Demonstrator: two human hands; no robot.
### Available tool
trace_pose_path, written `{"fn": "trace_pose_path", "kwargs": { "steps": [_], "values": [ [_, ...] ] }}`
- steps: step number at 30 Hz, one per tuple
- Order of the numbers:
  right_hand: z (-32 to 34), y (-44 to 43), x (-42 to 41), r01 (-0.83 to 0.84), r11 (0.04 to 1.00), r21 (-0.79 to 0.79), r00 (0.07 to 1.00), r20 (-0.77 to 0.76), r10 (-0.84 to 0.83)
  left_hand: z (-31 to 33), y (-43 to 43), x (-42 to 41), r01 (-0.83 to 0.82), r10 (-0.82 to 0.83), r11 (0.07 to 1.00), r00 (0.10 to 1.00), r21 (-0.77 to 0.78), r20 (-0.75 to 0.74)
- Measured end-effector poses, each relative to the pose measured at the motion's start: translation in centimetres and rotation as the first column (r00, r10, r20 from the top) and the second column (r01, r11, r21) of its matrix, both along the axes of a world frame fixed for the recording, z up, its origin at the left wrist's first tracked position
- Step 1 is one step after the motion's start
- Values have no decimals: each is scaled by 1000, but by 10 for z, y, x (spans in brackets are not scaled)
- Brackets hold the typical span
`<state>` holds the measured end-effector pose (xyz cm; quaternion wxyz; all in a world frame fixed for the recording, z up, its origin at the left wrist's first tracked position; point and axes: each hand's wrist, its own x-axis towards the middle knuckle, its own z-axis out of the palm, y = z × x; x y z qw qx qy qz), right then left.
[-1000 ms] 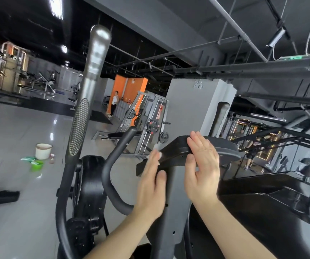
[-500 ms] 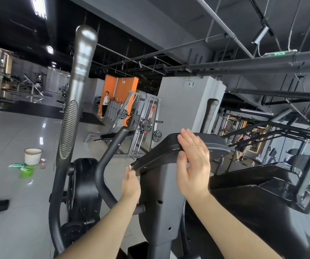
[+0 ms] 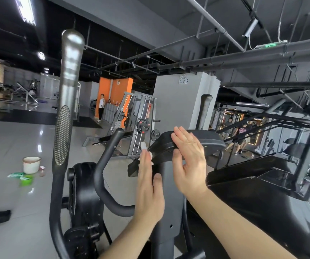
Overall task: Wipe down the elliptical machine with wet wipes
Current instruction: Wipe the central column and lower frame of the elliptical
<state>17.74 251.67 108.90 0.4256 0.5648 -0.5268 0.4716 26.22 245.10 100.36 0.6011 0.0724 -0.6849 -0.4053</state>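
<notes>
The elliptical machine's black console (image 3: 197,142) sits on a grey centre column (image 3: 169,202) right in front of me. My left hand (image 3: 149,186) lies flat, fingers straight, against the console's back and the column, pressing a white wet wipe (image 3: 145,148) whose edges show past the fingertips. My right hand (image 3: 188,157) rests flat with straight fingers on the console's back edge, thumb below. A tall silver and black moving handle (image 3: 67,101) stands to the left. A curved black fixed handlebar (image 3: 103,174) loops down beside my left hand.
A white bucket (image 3: 31,164) and green wipe packs (image 3: 22,176) sit on the shiny floor at left. The black flywheel housing (image 3: 84,199) is low left. Another dark machine (image 3: 262,193) stands close on the right. People stand far back among weight racks.
My left hand has risen from the console's lower corner and opened flat against the console back and column, the wipe now showing at the fingertips. My right hand has stayed on the console edge.
</notes>
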Motion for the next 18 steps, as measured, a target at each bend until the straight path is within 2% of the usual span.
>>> {"fn": "trace_pose_path", "kwargs": {
  "steps": [1, 4, 7, 9, 12, 15, 18],
  "values": [
    [0, 0, 0, -6, 1000, -5, 1000, -1, 6, -5, -7, -1, -22, 21, 1000, 999, 17, 32],
    [1, 2, 3, -4, 1000, -8, 1000, -4, 4, -17, -32, 2, -74, 33, 971, 984, 227, 177],
    [4, 6, 4, -7, 999, 36, 1000, 7, 7, -14, -49, 10, -197, 131, 953, 952, 228, 275],
    [9, 14, 5, -20, 998, 54, 999, 50, 18, 0, -50, 19, -254, 211, 951, 950, 175, 232],
    [8, 33, 16, -89, 996, -28, 979, 184, 93, 24, -43, 38, -219, 202, 966, 971, 141, 125],
    [-9, 47, 35, -187, 979, -79, 884, 421, 203, 45, -29, 55, -150, 145, 984, 988, 99, 55],
    [-28, 48, 48, -318, 942, -104, 689, 658, 305, 61, -7, 66, -77, 70, 994, 993, 74, 94]
  ]
}}
